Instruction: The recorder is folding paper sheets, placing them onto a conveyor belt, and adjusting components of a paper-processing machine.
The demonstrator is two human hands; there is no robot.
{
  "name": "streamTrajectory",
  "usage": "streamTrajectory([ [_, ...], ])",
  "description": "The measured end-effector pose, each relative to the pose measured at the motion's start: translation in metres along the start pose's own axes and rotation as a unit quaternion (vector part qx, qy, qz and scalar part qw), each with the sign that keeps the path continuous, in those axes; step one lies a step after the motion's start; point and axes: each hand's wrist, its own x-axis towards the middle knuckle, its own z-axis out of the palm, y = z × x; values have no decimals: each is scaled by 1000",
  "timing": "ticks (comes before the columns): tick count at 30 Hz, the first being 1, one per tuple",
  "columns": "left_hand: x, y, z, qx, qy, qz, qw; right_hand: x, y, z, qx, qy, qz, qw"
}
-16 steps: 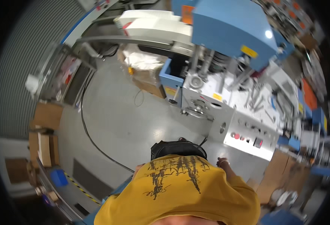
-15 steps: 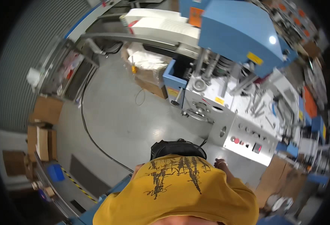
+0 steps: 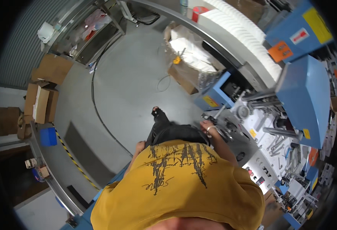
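My right hand point(image 3: 206, 125), with a pale band at its wrist, hangs beside my right hip. Close to its right is the metal handwheel point(image 3: 223, 129) on the side of the machine. Whether the fingers touch the wheel or its fittings I cannot make out. My left hand point(image 3: 140, 146) is low at my left side, partly hidden by my yellow shirt, and its fingers do not show clearly. One foot point(image 3: 156, 110) in an open shoe is stretched forward on the grey floor.
The white-topped machine point(image 3: 254, 120) with wrenches and a blue cover point(image 3: 304, 99) stands to the right. Ahead are a lined carton point(image 3: 183, 78) of white material and a metal rail point(image 3: 199, 28). A black cable point(image 3: 93, 92) crosses the floor; cardboard boxes point(image 3: 42, 103) stand left.
I have moved forward and turned left, so the machine, carton and rail sit farther right in view. My right hand is now alongside the handwheel, and one foot has come into sight.
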Motion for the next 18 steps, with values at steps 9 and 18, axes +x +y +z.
streamTrajectory([
  [9,146,178,-184,-158,-59,153,974,54,-155,46,-13,1,-32,999],
  [18,84,444,-197,119,-420,107,893,77,-169,60,166,69,128,975],
])
